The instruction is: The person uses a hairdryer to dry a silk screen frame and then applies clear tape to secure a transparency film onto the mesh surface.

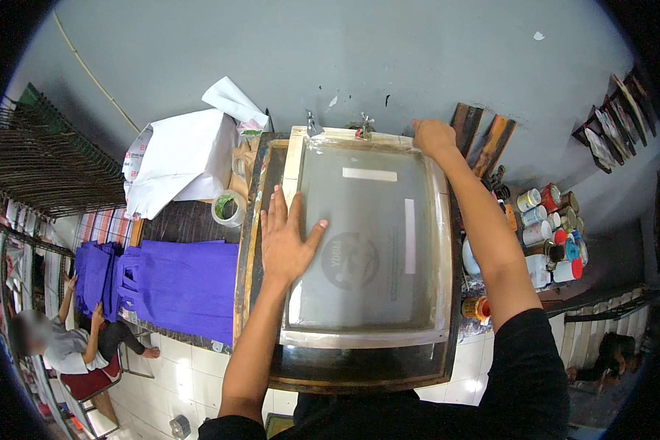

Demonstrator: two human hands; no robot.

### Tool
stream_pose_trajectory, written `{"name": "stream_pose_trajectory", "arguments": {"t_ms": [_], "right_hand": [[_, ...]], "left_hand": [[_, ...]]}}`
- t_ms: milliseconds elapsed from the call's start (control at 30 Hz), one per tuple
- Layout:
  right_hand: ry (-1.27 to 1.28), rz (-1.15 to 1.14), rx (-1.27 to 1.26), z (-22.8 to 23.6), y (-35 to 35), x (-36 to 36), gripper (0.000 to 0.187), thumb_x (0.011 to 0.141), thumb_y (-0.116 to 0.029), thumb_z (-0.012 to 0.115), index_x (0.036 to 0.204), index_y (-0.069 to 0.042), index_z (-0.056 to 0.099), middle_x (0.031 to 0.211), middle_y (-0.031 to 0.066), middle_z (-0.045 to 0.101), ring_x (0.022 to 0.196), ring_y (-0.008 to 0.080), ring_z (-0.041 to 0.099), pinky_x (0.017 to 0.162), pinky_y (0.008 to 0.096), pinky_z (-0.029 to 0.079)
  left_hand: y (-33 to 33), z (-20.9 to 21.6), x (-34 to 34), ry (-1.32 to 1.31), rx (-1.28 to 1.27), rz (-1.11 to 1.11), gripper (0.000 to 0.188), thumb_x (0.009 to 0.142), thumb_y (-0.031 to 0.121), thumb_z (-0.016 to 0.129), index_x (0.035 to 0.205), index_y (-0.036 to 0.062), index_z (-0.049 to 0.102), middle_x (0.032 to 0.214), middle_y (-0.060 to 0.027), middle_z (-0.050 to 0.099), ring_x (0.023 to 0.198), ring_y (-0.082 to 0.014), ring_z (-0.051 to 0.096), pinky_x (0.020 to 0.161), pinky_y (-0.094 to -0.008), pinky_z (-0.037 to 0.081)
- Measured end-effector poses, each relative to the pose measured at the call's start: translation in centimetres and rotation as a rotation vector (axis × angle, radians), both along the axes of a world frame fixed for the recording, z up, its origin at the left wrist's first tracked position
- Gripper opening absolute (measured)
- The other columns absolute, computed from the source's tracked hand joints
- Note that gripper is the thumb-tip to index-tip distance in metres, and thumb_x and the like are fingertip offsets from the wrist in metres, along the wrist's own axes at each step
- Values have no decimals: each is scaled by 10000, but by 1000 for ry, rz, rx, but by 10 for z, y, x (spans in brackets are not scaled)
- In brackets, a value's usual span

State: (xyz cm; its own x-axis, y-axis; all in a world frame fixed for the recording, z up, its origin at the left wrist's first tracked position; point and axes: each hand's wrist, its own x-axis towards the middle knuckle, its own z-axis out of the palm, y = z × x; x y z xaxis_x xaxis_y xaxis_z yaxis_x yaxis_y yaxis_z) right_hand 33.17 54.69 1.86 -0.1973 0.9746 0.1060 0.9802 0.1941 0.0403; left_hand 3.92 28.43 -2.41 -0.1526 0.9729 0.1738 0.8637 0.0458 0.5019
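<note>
A silk-screen printing frame [367,339] with a grey mesh lies on a dark wooden table [359,367] in front of me. The mesh carries a round emblem [350,262] and two pale tape strips, one across [369,174] and one lengthwise [410,236]. My left hand [286,238] rests flat with fingers spread over the frame's left side and the mesh edge. At the far right corner my right hand [434,139] is closed on the frame; its fingertips are partly hidden. Two metal clamps, a left one [313,125] and a right one [364,127], stand at the far edge.
Purple fabric bags [187,282] lie left, below a tape roll [229,208] and a white bundle [187,158]. A seated person [73,345] handles more purple bags. Paint cans and jars [537,231] crowd the right side. Dark-stained boards [493,147] lean on the wall.
</note>
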Motion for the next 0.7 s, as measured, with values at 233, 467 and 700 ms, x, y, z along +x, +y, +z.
{"name": "stream_pose_trajectory", "arguments": {"t_ms": [233, 467, 700], "right_hand": [[153, -312, 3, -12, -3, -16, 515, 1060, -446, 458, 1130, -30, 754, 1200, 248, 716, 1126, 413, 690, 975, 497, 542], [-198, 197, 81, 33, -22, -83, 572, 1074, -474, 448, 1108, 10, 751, 1135, 222, 739, 1070, 423, 700, 943, 520, 548], [84, 87, 16, -3, -2, -111, 518, 1089, -413, 436, 1024, -32, 781, 1044, 236, 743, 981, 403, 725, 848, 499, 581]], "left_hand": [[0, 2, 8, -4, 10, -2, 826, 942, 580, 617, 1524, 14, 468, 1679, -301, 196, 1561, -423, 220, 1266, -540, 153], [0, -2, -8, -11, 18, -27, 806, 936, 546, 656, 1523, 26, 468, 1682, -306, 178, 1560, -432, 221, 1265, -543, 170], [3, -1, -10, -148, 36, -90, 748, 939, 451, 720, 1502, 17, 489, 1667, -324, 196, 1510, -465, 322, 1229, -551, 269]]}}
